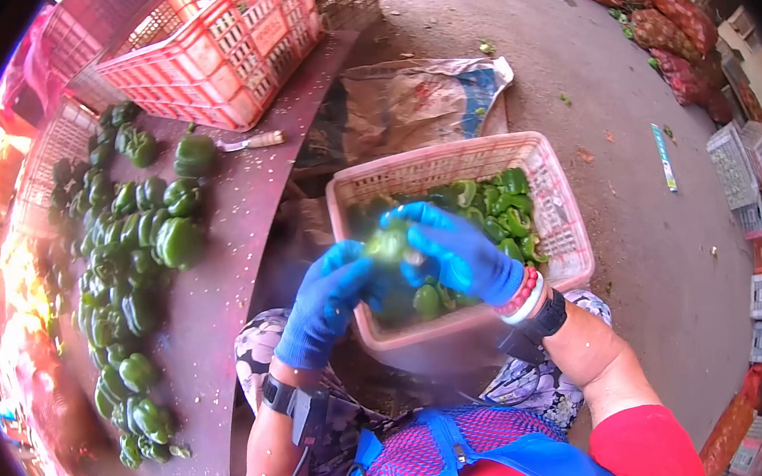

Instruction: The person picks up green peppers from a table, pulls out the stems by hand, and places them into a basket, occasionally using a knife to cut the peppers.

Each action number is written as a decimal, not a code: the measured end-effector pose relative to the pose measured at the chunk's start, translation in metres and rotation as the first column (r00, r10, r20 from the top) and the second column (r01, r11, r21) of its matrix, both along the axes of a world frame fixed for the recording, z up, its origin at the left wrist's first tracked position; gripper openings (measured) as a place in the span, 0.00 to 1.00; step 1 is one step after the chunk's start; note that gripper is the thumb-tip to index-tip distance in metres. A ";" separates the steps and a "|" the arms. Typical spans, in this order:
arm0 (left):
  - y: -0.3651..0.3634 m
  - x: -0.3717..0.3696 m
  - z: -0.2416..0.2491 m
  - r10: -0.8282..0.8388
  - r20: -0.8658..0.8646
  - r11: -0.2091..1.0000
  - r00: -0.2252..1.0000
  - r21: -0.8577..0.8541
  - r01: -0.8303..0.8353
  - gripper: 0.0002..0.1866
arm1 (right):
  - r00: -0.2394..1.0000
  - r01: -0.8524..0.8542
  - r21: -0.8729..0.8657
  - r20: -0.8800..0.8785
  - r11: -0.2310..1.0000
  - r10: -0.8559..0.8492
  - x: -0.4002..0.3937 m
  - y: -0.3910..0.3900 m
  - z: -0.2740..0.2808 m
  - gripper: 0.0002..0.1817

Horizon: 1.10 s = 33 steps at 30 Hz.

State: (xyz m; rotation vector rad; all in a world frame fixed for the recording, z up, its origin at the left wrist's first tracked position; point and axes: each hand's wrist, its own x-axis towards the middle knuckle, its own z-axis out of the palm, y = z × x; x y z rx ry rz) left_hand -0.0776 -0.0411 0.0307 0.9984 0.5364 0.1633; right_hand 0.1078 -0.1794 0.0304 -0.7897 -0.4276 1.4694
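Observation:
Both my hands wear blue gloves and meet over a pink plastic crate [574, 247]. My left hand [325, 300] is closed, its fingertips on the lower left side of a green bell pepper [387, 245], which is blurred. From the right, my right hand [460, 250] curls its fingers around the same pepper. A small pale spot shows by the right fingertips, too smeared to make out. Beneath the hands, the crate holds many green bell pepper pieces [512, 216].
On the table [199, 347] at left lies a long heap of whole green peppers [121, 254]. A knife [252, 141] rests near a red crate [227, 69]. A crumpled sack [405, 107] lies on the floor beyond. Filled sacks [671, 8] and stacked crates [746, 166] line the right.

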 end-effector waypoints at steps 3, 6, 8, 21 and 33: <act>0.002 0.018 -0.045 0.020 -0.015 0.959 1.000 0.283 -0.015 0.15 | 0.992 0.119 -0.048 0.040 0.992 -0.117 0.012 -0.006 -0.028 0.17; -0.009 0.034 -0.075 0.066 0.044 0.544 0.997 0.836 -0.073 0.20 | 0.882 0.323 -0.231 0.425 0.918 -0.203 0.009 -0.007 -0.027 0.18; -0.013 0.040 -0.052 0.029 -0.096 0.864 0.995 0.503 0.023 0.20 | 0.861 0.369 -0.177 0.435 0.912 -0.264 0.004 -0.005 -0.035 0.19; -0.037 0.059 -0.080 0.120 -0.058 0.640 0.991 0.768 -0.032 0.16 | 0.653 0.375 0.097 0.678 0.922 -0.337 -0.017 -0.006 -0.056 0.18; -0.008 0.049 -0.028 -0.150 -0.066 0.955 0.987 0.250 0.162 0.21 | 0.905 0.380 -0.075 -0.175 0.922 -0.387 0.049 -0.022 -0.046 0.16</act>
